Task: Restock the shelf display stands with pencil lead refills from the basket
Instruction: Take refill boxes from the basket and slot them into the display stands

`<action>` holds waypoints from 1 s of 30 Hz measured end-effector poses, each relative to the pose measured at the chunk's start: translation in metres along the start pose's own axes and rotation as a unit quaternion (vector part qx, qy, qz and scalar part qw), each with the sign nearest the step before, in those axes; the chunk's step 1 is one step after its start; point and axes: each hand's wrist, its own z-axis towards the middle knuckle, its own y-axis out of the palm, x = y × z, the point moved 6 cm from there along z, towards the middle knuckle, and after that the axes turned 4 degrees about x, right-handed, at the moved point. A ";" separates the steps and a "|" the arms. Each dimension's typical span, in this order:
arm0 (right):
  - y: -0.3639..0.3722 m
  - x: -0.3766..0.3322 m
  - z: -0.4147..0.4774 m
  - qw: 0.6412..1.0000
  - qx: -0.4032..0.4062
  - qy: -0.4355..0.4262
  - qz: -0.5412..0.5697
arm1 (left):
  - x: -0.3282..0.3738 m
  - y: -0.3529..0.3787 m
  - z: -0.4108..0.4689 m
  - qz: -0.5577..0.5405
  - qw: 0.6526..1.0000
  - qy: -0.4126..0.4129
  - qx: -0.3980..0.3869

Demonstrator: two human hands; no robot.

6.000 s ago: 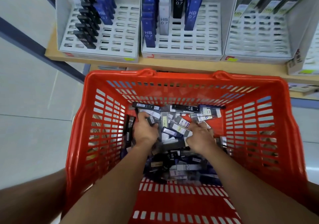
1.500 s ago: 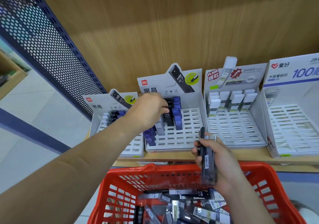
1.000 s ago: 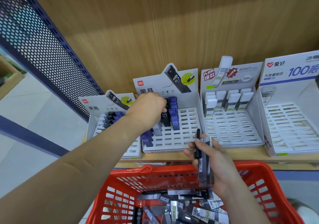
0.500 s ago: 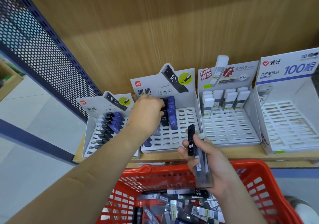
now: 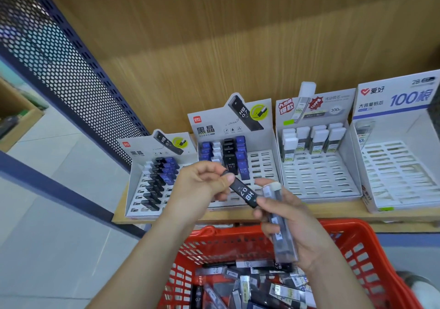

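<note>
Black HB 0.7 refill case (image 5: pixel 242 191) lies tilted at mid-frame, in the air in front of the shelf stands. The left hand (image 5: pixel 197 185) pinches its upper-left end between thumb and fingers; its lower-right end touches the right hand's (image 5: pixel 300 227) thumb. The right hand's fingers curl round a stack of grey refill cases (image 5: pixel 282 237), held nearly upright. Below, the red basket (image 5: pixel 357 256) holds a loose heap of refills (image 5: pixel 247 287). Behind the hands, on the wooden shelf (image 5: pixel 333 214), the middle display stand (image 5: pixel 260 166) carries rows of blue, white and black cases. The white-capped stand (image 5: pixel 316 182) sits just to its right.
</note>
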 end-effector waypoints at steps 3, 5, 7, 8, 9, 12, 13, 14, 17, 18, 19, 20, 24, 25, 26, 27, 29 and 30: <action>-0.003 -0.006 0.002 0.998 0.045 -0.040 0.011 | -0.002 0.004 -0.008 0.063 0.996 -0.025 -0.064; -0.001 -0.007 0.004 0.996 0.072 -0.051 0.015 | -0.007 0.015 -0.018 0.129 0.982 -0.028 -0.135; 0.006 -0.005 0.004 0.995 0.079 -0.053 -0.012 | -0.009 0.027 -0.029 0.161 0.967 -0.001 -0.197; 0.009 -0.002 0.005 0.995 0.077 -0.051 -0.029 | -0.009 0.030 -0.033 0.167 0.963 0.017 -0.209; 0.013 0.000 0.005 0.995 0.076 -0.048 -0.042 | -0.009 0.030 -0.034 0.171 0.963 0.034 -0.205; 0.023 0.006 0.008 0.997 0.073 -0.025 -0.027 | -0.001 0.008 -0.023 0.204 0.967 0.088 -0.124; 0.026 0.009 0.009 0.998 0.069 -0.009 -0.008 | 0.003 -0.007 -0.016 0.203 0.971 0.098 -0.078; 0.030 0.012 0.009 0.998 0.060 0.009 0.016 | 0.010 -0.024 -0.009 0.183 0.977 0.101 -0.028; 0.043 0.021 0.009 0.998 0.017 0.036 0.056 | 0.035 -0.080 0.015 0.120 0.983 0.105 0.086; 0.047 0.024 0.009 0.998 0.001 0.040 0.052 | 0.041 -0.097 0.022 0.131 0.981 0.105 0.097; 0.052 0.027 0.009 0.998 -0.014 0.044 0.042 | 0.047 -0.113 0.029 0.155 0.977 0.106 0.100; 0.057 0.030 0.009 0.998 -0.028 0.049 0.032 | 0.050 -0.127 0.036 0.193 0.970 0.105 0.101; 0.077 0.041 0.010 0.997 -0.044 0.051 -0.039 | 0.049 -0.177 0.052 0.392 0.905 0.104 0.130; 0.082 0.043 0.011 0.997 -0.040 0.048 -0.055 | 0.047 -0.188 0.055 0.421 0.889 0.108 0.141; 0.086 0.046 0.012 0.996 -0.037 0.048 -0.072 | 0.042 -0.195 0.059 0.437 0.881 0.111 0.146; 0.091 0.048 0.013 0.994 -0.033 0.047 -0.095 | 0.038 -0.200 0.062 0.450 0.873 0.117 0.146; 0.097 0.053 0.015 0.987 -0.018 0.043 -0.151 | 0.032 -0.204 0.068 0.464 0.862 0.140 0.145; 0.098 0.056 0.017 0.984 -0.011 0.042 -0.172 | 0.031 -0.204 0.070 0.454 0.864 0.156 0.150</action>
